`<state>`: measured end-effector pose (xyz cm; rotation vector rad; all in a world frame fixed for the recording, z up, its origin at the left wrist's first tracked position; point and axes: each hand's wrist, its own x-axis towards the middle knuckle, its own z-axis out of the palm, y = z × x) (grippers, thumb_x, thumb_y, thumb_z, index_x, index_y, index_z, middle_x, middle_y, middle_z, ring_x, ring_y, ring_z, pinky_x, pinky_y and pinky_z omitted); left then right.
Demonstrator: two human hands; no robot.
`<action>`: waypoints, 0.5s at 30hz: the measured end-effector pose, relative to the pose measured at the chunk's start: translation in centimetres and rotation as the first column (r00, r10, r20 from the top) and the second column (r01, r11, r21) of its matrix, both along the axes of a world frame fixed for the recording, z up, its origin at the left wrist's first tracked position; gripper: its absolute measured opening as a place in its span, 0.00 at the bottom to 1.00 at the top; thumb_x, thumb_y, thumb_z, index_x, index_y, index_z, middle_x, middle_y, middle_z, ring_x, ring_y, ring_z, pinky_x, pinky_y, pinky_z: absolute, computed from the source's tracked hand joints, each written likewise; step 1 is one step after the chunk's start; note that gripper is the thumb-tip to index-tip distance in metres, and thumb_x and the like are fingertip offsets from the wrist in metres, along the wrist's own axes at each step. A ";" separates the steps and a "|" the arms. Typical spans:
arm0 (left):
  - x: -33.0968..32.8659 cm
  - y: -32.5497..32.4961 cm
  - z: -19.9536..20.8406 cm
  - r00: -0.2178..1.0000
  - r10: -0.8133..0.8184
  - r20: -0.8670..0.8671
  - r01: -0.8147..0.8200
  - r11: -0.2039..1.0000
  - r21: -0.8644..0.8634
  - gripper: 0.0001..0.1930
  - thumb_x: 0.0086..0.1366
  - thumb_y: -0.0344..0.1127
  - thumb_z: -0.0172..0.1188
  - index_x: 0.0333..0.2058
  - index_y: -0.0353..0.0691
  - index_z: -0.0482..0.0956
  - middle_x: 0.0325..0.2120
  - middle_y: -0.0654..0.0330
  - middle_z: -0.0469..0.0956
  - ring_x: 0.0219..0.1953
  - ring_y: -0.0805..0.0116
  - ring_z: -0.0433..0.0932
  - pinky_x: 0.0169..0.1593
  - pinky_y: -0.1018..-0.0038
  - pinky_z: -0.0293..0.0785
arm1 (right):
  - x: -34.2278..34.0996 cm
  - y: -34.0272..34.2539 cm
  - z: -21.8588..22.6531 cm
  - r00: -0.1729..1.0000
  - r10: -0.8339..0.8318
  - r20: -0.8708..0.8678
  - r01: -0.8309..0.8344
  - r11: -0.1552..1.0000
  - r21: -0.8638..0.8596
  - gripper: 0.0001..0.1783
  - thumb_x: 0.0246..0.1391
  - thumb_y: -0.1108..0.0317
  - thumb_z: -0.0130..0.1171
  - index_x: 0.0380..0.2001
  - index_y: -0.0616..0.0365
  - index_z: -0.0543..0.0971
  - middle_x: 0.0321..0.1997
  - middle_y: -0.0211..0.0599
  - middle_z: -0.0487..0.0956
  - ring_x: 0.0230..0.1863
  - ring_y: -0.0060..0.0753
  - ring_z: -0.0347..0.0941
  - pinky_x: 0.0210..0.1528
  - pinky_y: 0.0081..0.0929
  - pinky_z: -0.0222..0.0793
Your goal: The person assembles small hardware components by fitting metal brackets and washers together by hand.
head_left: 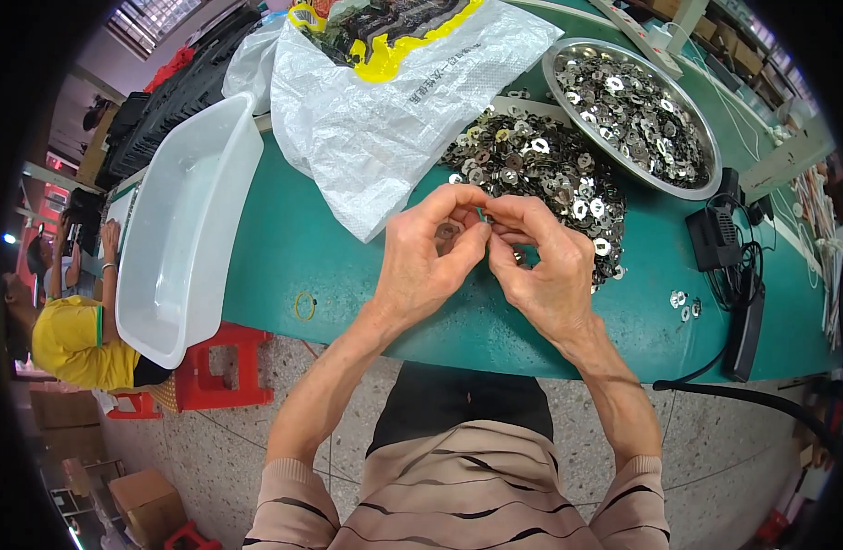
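Note:
My left hand [429, 246] and my right hand [550, 257] meet over the table's near half, fingertips pinched together. Whatever sits between the tips is tiny and mostly covered by the fingers, so I cannot make it out. Just beyond the hands spreads a heap of small shiny metal discs [568, 174], many with cut-out centres. A few discs also show through the gaps beneath my fingers. Behind the heap on the right, a round steel bowl [712, 174] holds many more such discs.
A white woven plastic sack [339, 119] lies at the heap's left. Further left stands a white plastic tub [178, 275]. A yellow ring [304, 306], loose discs [685, 304] and a black adapter with cables [715, 236] lie on the green table [275, 247]. A person in yellow [73, 339] sits at left.

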<state>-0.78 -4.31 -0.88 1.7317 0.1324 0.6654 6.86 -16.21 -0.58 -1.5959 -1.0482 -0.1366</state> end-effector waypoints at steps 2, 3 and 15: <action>0.0 -0.1 0.0 1.000 0.011 -0.011 -0.011 0.999 0.045 0.10 0.55 0.22 0.55 0.37 0.31 0.74 0.24 0.62 0.74 0.25 0.81 0.71 0.26 0.84 0.69 | -0.1 0.0 0.0 1.000 0.002 -0.017 -0.002 1.000 -0.003 0.14 0.39 0.84 0.55 0.34 0.63 0.74 0.28 0.42 0.78 0.28 0.34 0.79 0.28 0.25 0.74; -0.1 -0.2 0.0 1.000 0.022 -0.022 -0.020 0.996 0.091 0.10 0.55 0.22 0.54 0.37 0.31 0.74 0.24 0.60 0.75 0.25 0.80 0.72 0.26 0.83 0.70 | -0.1 0.0 0.1 0.999 0.004 -0.034 -0.004 1.000 -0.004 0.14 0.39 0.84 0.55 0.34 0.63 0.74 0.28 0.42 0.78 0.28 0.33 0.79 0.28 0.25 0.74; 0.0 0.1 -0.2 1.000 0.023 0.006 -0.024 0.990 0.142 0.08 0.56 0.20 0.52 0.35 0.29 0.76 0.26 0.59 0.76 0.27 0.77 0.75 0.28 0.81 0.72 | -0.2 -0.1 0.6 0.995 -0.036 -0.096 0.035 0.999 -0.005 0.11 0.42 0.84 0.53 0.32 0.63 0.74 0.28 0.42 0.79 0.29 0.32 0.79 0.29 0.24 0.75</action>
